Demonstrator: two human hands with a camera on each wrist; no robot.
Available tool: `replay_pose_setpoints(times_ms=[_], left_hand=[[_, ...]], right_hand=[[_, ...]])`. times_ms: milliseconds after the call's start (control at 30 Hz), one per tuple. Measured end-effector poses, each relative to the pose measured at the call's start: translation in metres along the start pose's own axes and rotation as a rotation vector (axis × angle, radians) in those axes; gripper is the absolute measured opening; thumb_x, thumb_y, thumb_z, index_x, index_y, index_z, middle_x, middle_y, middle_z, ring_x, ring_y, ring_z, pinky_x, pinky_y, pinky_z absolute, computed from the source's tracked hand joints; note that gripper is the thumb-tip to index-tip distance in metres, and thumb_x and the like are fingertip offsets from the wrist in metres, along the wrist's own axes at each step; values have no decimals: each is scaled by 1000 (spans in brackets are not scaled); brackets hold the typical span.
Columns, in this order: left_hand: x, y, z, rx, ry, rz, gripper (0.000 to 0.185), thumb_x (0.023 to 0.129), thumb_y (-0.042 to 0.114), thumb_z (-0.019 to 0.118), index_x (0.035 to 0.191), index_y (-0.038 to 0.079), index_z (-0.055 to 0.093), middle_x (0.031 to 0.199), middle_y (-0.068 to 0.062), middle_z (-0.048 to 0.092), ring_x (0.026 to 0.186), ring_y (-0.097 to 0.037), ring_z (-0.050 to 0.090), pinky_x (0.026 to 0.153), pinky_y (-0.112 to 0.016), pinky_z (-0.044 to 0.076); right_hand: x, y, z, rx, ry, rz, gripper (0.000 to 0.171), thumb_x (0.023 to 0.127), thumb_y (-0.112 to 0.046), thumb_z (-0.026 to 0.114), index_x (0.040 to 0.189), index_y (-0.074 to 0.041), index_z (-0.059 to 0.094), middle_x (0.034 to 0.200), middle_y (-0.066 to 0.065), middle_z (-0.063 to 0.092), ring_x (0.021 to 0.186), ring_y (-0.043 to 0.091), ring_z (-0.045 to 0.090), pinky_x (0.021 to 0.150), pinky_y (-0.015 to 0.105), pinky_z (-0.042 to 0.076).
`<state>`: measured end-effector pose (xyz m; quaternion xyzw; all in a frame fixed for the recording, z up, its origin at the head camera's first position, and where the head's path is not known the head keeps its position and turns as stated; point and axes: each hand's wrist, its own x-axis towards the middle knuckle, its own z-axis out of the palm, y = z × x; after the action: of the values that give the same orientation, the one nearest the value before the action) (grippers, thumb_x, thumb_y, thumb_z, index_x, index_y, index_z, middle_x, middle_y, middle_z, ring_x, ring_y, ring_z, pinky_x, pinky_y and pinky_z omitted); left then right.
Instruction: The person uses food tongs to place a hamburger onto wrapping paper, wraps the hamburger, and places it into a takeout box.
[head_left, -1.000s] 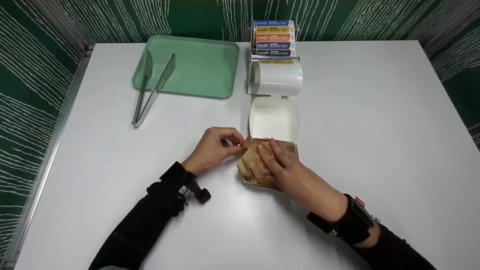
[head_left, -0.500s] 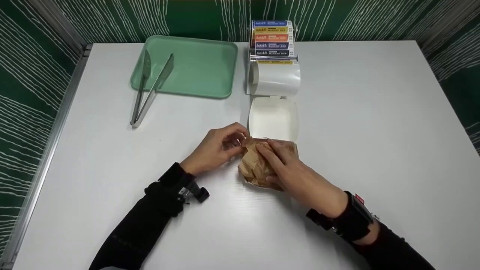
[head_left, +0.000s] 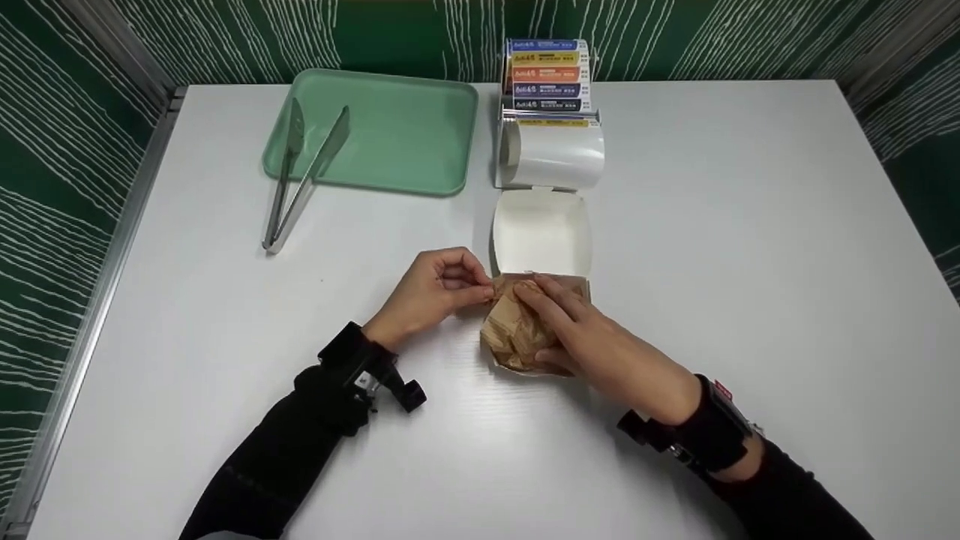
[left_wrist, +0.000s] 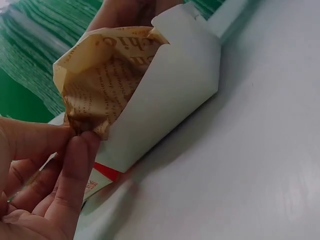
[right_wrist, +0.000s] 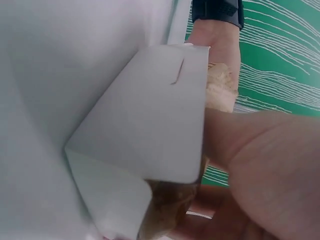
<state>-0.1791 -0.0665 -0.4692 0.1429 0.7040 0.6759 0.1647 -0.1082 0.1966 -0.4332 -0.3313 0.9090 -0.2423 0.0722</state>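
Observation:
A white clamshell burger box [head_left: 541, 231] lies with its lid laid back. Crumpled brown printed wrapping paper [head_left: 511, 330] fills its base; what the paper covers is hidden. At the paper's left corner, my left hand [head_left: 435, 292] pinches an edge between thumb and fingertips, plainly seen in the left wrist view, where the paper [left_wrist: 112, 82] gapes into a fold. My right hand [head_left: 600, 349] rests its extended fingers on top of the paper, the thumb lower down. In the right wrist view the box wall [right_wrist: 145, 112] stands beside that thumb.
Behind the box stands a label dispenser [head_left: 559, 154] holding a white roll and several coloured labels. A green tray [head_left: 397, 139] lies at the back left. Metal tongs [head_left: 281, 214] lean over its left front edge. Green patterned walls [head_left: 405, 41] border the white table [head_left: 750, 247].
My left fingers have loosened, shifted at the paper's left corner and pinched it again. The box has slid slightly left. My right hand keeps resting on the paper.

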Motion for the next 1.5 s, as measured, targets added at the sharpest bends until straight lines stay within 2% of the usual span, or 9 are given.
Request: replay_pose_setpoints(times_ms=[233, 500, 667, 800, 900, 1033, 1200, 1367, 1500], left_hand=[[-1, -4, 5, 70, -1, 27, 11, 91, -4, 80, 97, 1, 73, 87, 8, 77, 78, -9, 72, 65, -21, 51], [-3, -1, 9, 462, 11, 161, 5, 94, 12, 83, 95, 11, 78, 95, 0, 79, 72, -9, 58, 68, -21, 46], [-6, 6, 10, 671, 12, 214, 4, 93, 17, 84, 97, 14, 83, 101, 1, 83, 89, -15, 73, 86, -31, 56], [-10, 9, 12, 773, 18, 198, 9, 94, 15, 83, 103, 12, 85, 106, -6, 72, 99, -23, 69, 91, -41, 57], [-11, 9, 11, 819, 2, 146, 13, 96, 14, 81, 108, 13, 86, 100, -8, 62, 93, -24, 61, 84, -40, 53], [-10, 11, 9, 833, -73, 89, 17, 101, 14, 75, 116, 12, 84, 92, -5, 62, 86, -20, 58, 81, -37, 50], [-12, 15, 2, 749, -188, 90, 34, 112, 30, 53, 99, 9, 76, 83, 1, 58, 79, -16, 54, 79, -37, 50], [-15, 21, -9, 699, -302, 58, 34, 102, 53, 68, 103, 19, 73, 75, 7, 58, 69, -11, 52, 67, -29, 41], [-17, 24, -11, 743, -317, 21, 37, 94, 56, 79, 108, 23, 74, 74, 9, 57, 64, -8, 49, 63, -26, 38]], right_hand=[[3, 5, -2, 51, 33, -129, 81, 98, -16, 79, 165, -8, 34, 162, 14, 39, 138, 24, 59, 102, 36, 60], [4, 7, -2, 40, 65, -197, 74, 97, -16, 80, 159, -7, 40, 159, 17, 41, 139, 23, 58, 101, 34, 60], [4, 5, -1, 29, 59, -161, 71, 97, -21, 81, 156, -8, 45, 158, 16, 42, 135, 24, 62, 99, 35, 62], [4, 4, -1, 29, 54, -147, 69, 97, -22, 80, 156, -9, 46, 159, 17, 42, 133, 27, 64, 99, 37, 62], [4, 4, -2, 32, 48, -148, 69, 98, -22, 79, 156, -9, 46, 159, 17, 43, 135, 27, 62, 100, 38, 61], [3, 4, -2, 38, 9, -119, 68, 101, -24, 75, 159, -10, 42, 162, 15, 39, 143, 28, 54, 106, 40, 58], [2, 5, 0, 14, -32, -57, 69, 106, -28, 69, 164, -11, 35, 167, 17, 33, 152, 37, 43, 110, 47, 55], [4, 11, 5, -5, 26, -131, 69, 106, -27, 68, 164, -6, 36, 166, 21, 36, 152, 43, 38, 117, 54, 48], [4, 13, 9, -21, 33, -137, 71, 108, -28, 66, 166, -5, 33, 168, 25, 34, 156, 46, 35, 121, 70, 37]])
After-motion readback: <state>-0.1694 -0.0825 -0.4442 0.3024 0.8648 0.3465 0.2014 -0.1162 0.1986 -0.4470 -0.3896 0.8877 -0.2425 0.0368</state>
